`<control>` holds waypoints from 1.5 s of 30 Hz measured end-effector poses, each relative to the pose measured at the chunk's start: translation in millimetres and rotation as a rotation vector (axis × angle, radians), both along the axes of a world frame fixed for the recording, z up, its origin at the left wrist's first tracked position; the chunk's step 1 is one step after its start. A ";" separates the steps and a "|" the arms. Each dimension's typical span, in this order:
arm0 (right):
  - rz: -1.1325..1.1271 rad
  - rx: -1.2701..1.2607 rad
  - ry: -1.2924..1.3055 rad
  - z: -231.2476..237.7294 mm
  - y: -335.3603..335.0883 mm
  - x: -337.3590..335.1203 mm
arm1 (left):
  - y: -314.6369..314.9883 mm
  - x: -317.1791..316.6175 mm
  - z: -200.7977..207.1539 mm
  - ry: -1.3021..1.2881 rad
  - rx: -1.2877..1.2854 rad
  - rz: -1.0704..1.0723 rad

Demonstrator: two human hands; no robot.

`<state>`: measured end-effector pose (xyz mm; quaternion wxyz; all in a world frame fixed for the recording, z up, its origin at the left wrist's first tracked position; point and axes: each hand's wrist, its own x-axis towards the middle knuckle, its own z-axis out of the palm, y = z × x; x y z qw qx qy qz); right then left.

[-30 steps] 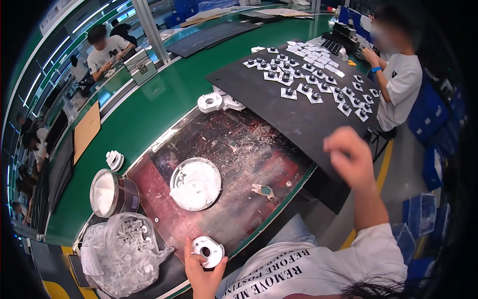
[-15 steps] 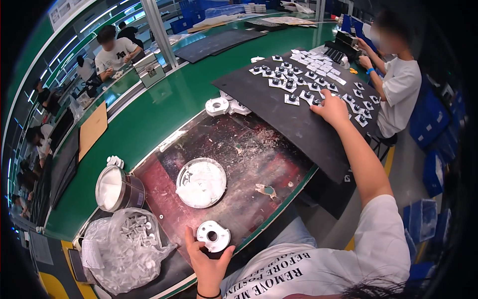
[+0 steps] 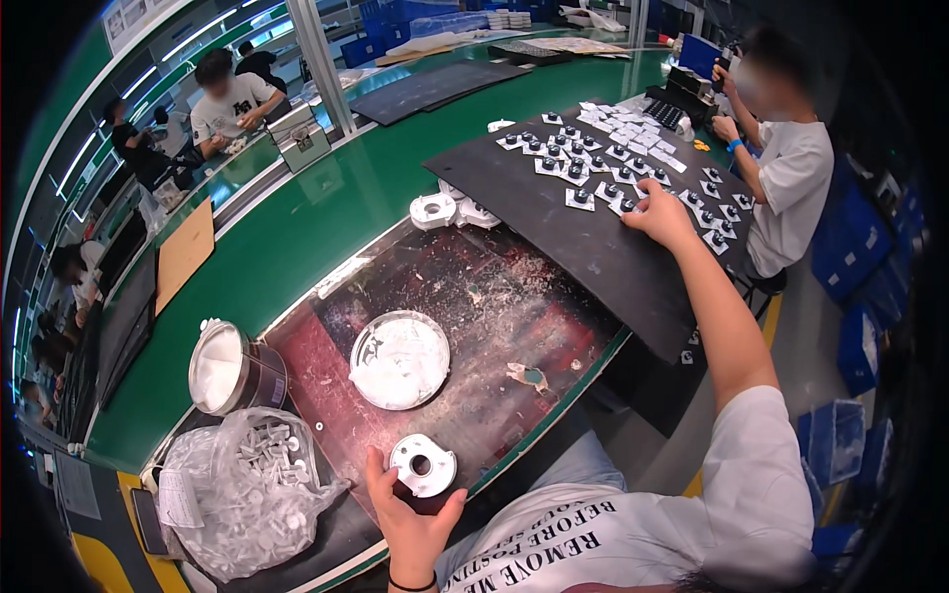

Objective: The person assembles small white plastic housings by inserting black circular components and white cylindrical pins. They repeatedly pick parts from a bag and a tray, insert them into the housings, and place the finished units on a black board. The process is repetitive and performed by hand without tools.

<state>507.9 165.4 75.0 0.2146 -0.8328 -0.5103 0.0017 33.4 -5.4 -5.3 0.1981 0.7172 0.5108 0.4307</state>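
Observation:
My left hand (image 3: 415, 529) is at the near edge of the work surface, its fingers and thumb curled round the sides of a white round plastic part (image 3: 423, 465) with a hole through its middle. Stretched far to the right, my right hand (image 3: 660, 215) is over a black board (image 3: 563, 242). Its thumb and forefinger are closed at one of several small white square pieces with black round centres (image 3: 580, 199); the fingers partly hide that piece. A round dish of white paste (image 3: 399, 360) lies beyond my left hand.
An open tub of white paste (image 3: 219, 368) stands at left, behind a clear bag of small white plastic parts (image 3: 262, 484). More white round parts (image 3: 435, 211) sit by the board's left corner. A co-worker (image 3: 786, 168) sits at the far right. Blue bins (image 3: 840, 435) stand beyond my right arm.
My right hand has shifted very slightly at the same pieces. My left hand and the white round part have barely moved. The co-worker at right has raised a dark tool.

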 end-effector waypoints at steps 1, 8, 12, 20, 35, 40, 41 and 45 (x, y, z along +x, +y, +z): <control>0.004 0.031 -0.008 2.2 -2.2 0.3 | 0.0 0.7 0.5 -0.032 -0.010 -0.020; 0.572 0.269 0.333 40.1 -58.1 -116.6 | -6.7 -12.1 6.0 -0.248 0.093 -0.034; 1.067 0.195 0.338 43.7 -108.6 -198.4 | 9.9 11.6 51.7 -0.440 -0.335 -0.398; 1.375 0.207 0.601 16.6 -113.2 -251.4 | 0.0 13.2 43.6 -0.768 -0.671 -0.462; 1.324 -0.145 1.807 -26.5 -124.1 -286.3 | -20.4 -2.0 31.5 -0.915 -0.769 -0.499; 1.576 0.156 0.477 0.3 -75.8 -287.1 | -9.2 -15.5 14.1 -0.395 -0.009 0.002; 1.604 0.136 0.343 2.9 -71.7 -292.4 | -4.9 -15.6 17.0 -0.284 -0.007 0.035; 1.653 0.086 0.076 6.6 -67.6 -305.1 | 5.8 -10.3 21.2 -0.066 -0.072 0.056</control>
